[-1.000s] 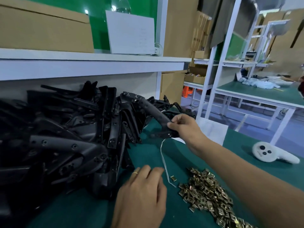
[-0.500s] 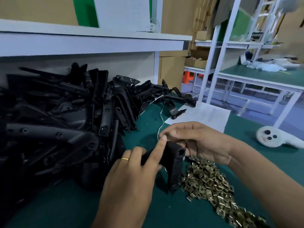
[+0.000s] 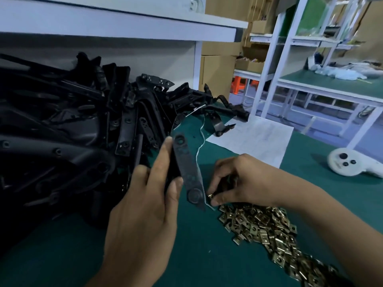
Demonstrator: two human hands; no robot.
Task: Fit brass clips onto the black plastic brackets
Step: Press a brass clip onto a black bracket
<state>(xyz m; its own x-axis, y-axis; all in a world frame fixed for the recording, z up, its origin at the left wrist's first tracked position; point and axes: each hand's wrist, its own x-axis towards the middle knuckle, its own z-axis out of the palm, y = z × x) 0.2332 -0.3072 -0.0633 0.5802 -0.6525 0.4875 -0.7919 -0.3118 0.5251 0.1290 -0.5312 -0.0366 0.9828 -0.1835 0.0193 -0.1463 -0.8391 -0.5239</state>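
Observation:
My left hand grips a long black plastic bracket, holding it upright and tilted over the green table, thumb on its front face and fingers behind. My right hand pinches a small brass clip between thumb and fingertips, right beside the bracket's lower end. A heap of loose brass clips lies on the table just below and right of my right hand. A big pile of black brackets fills the left side of the table.
A white sheet of paper lies behind my hands. A white handheld controller sits at the right on the green table. A white shelf overhangs the bracket pile. A thin white string trails behind the held bracket.
The bracket passed from my right hand into my left and now stands upright. My right hand dropped to the clip heap and picked up a brass clip.

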